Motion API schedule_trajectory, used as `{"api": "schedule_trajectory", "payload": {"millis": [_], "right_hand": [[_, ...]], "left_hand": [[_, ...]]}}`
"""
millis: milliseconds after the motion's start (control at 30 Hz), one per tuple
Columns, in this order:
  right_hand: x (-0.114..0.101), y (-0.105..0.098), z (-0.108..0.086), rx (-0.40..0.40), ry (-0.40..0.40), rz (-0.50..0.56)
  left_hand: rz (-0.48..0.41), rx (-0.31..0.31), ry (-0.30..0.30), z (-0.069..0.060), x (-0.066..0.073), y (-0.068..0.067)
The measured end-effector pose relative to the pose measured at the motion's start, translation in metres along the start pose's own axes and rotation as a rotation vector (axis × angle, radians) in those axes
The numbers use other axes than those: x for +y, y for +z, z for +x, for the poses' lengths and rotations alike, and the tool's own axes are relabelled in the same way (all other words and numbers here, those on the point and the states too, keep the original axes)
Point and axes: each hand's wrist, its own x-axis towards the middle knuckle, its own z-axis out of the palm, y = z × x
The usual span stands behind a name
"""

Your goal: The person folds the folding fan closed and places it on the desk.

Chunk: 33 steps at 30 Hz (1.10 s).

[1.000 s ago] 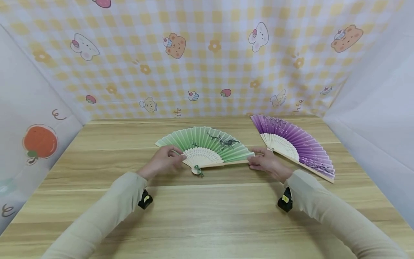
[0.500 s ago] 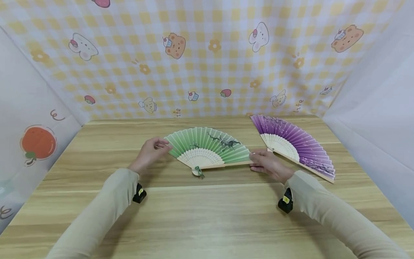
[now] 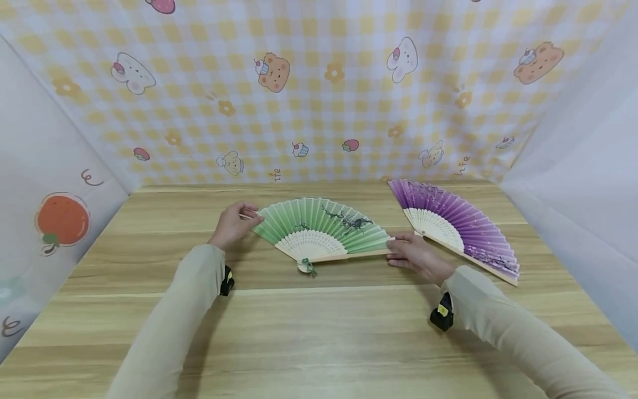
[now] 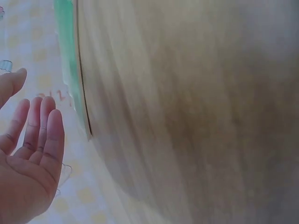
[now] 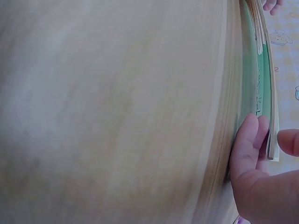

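A green folding fan (image 3: 299, 213) lies spread on the table, with a dark branch print, pale ribs and a green cord at its pivot. My left hand (image 3: 234, 224) is at the fan's upper left corner. In the left wrist view its fingers look straight, beside the fan's edge and apart from it. At the far right end of the green fan, my right hand (image 3: 418, 256) holds the outer rib; fingers lie under it and the thumb is on the other side. Just beyond that hand lies a spread purple folding fan (image 3: 463, 221).
The wooden table (image 3: 319, 332) stretches toward the front. A yellow checked curtain (image 3: 309, 100) hangs behind it, with white cloth (image 3: 573, 155) on the right and printed white cloth (image 3: 40, 138) on the left.
My left hand has moved from low beside the green fan's pivot up and outward to its left corner. My right hand stays at the right end. The purple fan keeps its place.
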Motion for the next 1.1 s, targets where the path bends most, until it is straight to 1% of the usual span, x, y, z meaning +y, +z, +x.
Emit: {"api": "schedule_trajectory", "payload": {"millis": [133,333,533,700,833,967,1100], "right_hand": [[0.0,0.002,0.0,0.007,0.005,0.008],[0.0,0.004,0.0,0.005,-0.006,0.013],[0.0,0.005,0.0,0.012,-0.018,0.006],[0.0,0.006,0.0,0.006,-0.034,-0.005],[0.0,0.006,0.0,0.013,-0.032,0.002],[0.0,0.006,0.0,0.015,-0.039,-0.003],[0.002,0.005,-0.001,0.018,-0.05,0.005]], "left_hand": [[0.014,-0.013,-0.023,0.004,-0.004,0.0],[0.014,-0.028,-0.065,0.006,-0.009,0.0],[0.034,-0.008,-0.065,0.01,-0.011,0.001],[0.055,-0.013,-0.073,0.012,-0.011,0.002],[0.084,-0.015,-0.078,0.013,-0.011,0.001],[0.097,-0.029,-0.098,0.014,-0.011,0.0],[0.097,-0.054,-0.116,0.018,-0.01,0.002]]}}
